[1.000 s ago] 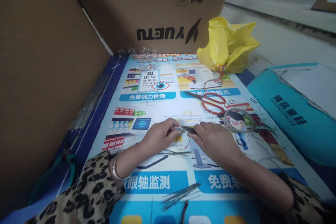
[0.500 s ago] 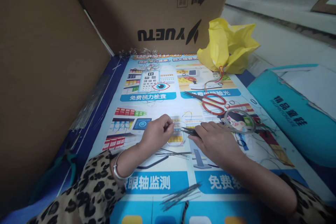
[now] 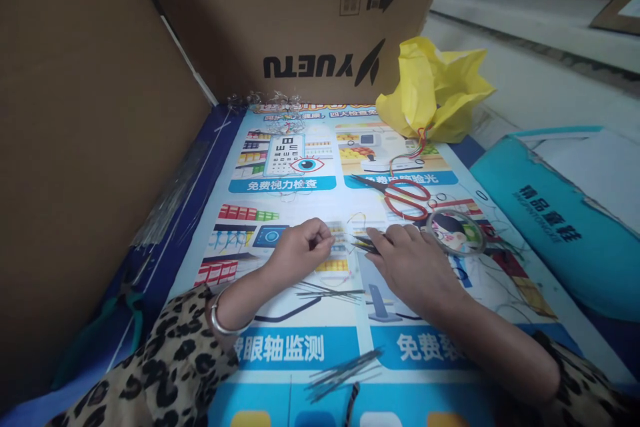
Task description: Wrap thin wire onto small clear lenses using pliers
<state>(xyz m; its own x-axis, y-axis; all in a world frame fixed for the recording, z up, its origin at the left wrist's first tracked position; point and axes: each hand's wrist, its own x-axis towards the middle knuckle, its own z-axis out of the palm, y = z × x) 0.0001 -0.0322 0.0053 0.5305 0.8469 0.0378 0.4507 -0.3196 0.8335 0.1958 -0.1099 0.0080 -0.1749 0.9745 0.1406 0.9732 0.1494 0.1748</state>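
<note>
My left hand point(image 3: 305, 247) is closed in a pinch, fingertips pressed together, on what looks like a fine wire point(image 3: 345, 238). Facing it from the right, my right hand point(image 3: 413, 260) wraps round dark pliers point(image 3: 366, 244) with slim pointed jaws. These jaws point left towards the pinched fingertips, slightly parted, with a small gap between them and the left hand. The handles are hidden inside my palm. Below the hands lies a small bunch of thin wires point(image 3: 330, 293), and a second bunch point(image 3: 345, 373) rests nearer to me.
Red-handled scissors point(image 3: 407, 197) and a tape roll point(image 3: 483, 240) lie beyond my right hand. A yellow wrapped bundle point(image 3: 435, 90) stands behind them. At right is a teal box point(image 3: 530, 213); at left, teal-handled pliers point(image 3: 107, 323). Cardboard point(image 3: 300, 7) walls the back.
My right hand and the pliers have shifted slightly right, and the jaws now look more spread. My left hand has stayed almost in place.
</note>
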